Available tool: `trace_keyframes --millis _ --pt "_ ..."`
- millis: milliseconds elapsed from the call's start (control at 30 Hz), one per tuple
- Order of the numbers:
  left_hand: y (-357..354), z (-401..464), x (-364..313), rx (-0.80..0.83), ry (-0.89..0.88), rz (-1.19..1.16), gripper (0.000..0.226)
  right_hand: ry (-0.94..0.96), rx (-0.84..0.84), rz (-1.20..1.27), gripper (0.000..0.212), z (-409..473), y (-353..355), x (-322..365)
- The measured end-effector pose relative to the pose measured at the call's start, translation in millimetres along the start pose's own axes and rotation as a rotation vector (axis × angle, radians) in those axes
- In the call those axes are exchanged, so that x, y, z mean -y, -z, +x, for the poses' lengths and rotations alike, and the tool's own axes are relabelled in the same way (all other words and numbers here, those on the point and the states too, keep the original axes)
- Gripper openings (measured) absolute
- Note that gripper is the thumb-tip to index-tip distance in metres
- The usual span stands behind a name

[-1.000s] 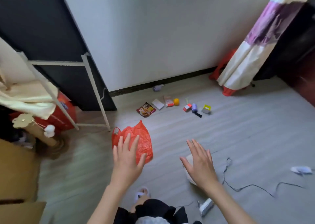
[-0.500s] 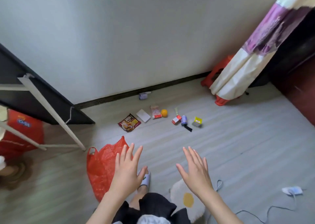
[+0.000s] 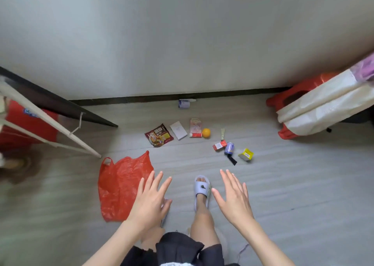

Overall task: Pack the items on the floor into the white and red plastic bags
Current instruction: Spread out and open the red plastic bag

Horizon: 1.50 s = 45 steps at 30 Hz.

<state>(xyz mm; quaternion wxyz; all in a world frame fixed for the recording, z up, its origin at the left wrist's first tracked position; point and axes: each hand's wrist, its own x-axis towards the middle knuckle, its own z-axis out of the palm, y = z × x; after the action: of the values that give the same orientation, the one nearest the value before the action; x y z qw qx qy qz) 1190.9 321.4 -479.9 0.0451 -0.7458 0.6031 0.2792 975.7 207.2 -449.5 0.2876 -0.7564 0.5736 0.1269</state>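
A red plastic bag (image 3: 119, 186) lies flat on the floor, left of my feet. My left hand (image 3: 150, 200) hovers at its right edge, fingers spread, holding nothing. My right hand (image 3: 232, 199) is open too, above the floor right of my slippered foot (image 3: 202, 188). Ahead lie a noodle packet (image 3: 159, 137), a white box (image 3: 178, 130), a pink packet (image 3: 195, 127), an orange (image 3: 206, 133), a small red carton (image 3: 219, 145), a purple can (image 3: 229, 148), a yellow box (image 3: 246, 154) and a black strip (image 3: 232, 160). No white bag is in view.
A white metal rack (image 3: 50, 124) stands at the left with a red bag (image 3: 24, 124) behind it. A red plastic stool (image 3: 291, 95) under a curtain (image 3: 323, 101) sits at the right. A purple-white object (image 3: 184, 103) lies by the skirting board.
The view has moved forward and tilted down: the floor items and red bag are closer. The pale cushion and cable by my right hand have left view. Both hands stay open.
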Motion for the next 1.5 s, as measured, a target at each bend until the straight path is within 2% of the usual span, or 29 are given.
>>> trace_keyframes --millis 167,367,533,667,733,833,1000,1100,1200,1300,1400,1500 --pt "-39 43 3 0.086 0.259 -0.108 0.058 0.094 0.119 -0.045 0.061 79 -5 -25" --pt "-134 130 -5 0.129 0.476 -0.269 0.055 0.223 0.185 -0.138 0.062 196 -55 -67" --pt "-244 213 14 0.13 0.523 -0.273 0.058 0.407 0.219 -0.344 0.061 301 -159 -98" --pt "-326 268 58 0.038 0.37 -0.163 0.061 0.662 0.108 -0.44 0.065 376 -261 -121" --pt "-374 297 91 0.015 0.367 -0.085 0.063 0.744 0.064 -0.497 0.07 416 -319 -132" --pt "-443 335 140 0.062 0.475 -0.074 0.066 0.836 0.027 -0.524 0.073 472 -396 -147" --pt "-527 377 200 -0.031 0.684 -0.171 0.082 1.095 0.083 -0.719 0.085 535 -480 -168" --pt "-559 394 205 -0.101 0.787 -0.296 0.079 1.068 0.124 -0.758 0.088 549 -501 -182" --pt "-572 400 189 -0.184 0.708 -0.27 0.069 1.047 0.139 -0.769 0.086 547 -505 -197" --pt "-576 393 166 -0.094 0.46 -0.248 0.06 1.05 0.111 -0.731 0.089 534 -496 -210" --pt "-575 382 138 0.018 0.212 -0.333 0.076 0.967 0.05 -0.662 0.09 519 -477 -210" --pt "-576 373 123 -0.012 0.19 -0.414 0.08 0.91 -0.048 -0.586 0.074 510 -469 -202"
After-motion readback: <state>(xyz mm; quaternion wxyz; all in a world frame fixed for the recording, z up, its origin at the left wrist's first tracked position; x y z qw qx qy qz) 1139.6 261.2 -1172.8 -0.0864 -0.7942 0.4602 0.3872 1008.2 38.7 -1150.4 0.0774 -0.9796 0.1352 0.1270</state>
